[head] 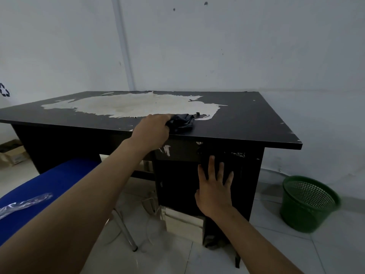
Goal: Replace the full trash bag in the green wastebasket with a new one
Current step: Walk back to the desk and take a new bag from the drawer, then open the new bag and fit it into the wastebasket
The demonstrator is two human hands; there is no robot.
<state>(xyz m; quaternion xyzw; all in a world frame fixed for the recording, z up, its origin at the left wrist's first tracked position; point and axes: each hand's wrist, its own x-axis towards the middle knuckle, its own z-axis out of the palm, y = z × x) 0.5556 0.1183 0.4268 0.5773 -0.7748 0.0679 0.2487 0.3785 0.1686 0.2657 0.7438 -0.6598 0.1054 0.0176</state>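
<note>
In the head view, the left hand (153,129) is closed around a crumpled dark bag (182,122) at the near edge of the black desk (256,119), about 12 o'clock. The right hand (214,186) hovers with fingers spread and holds nothing, in front of the desk's cabinet (177,180). The green wastebasket (308,204) stands on the floor at 3 o'clock, well apart, tilted and seemingly unlined. The thin bag could snag on the peeling desktop and tear, or stay bunched and resist opening over the rim.
</note>
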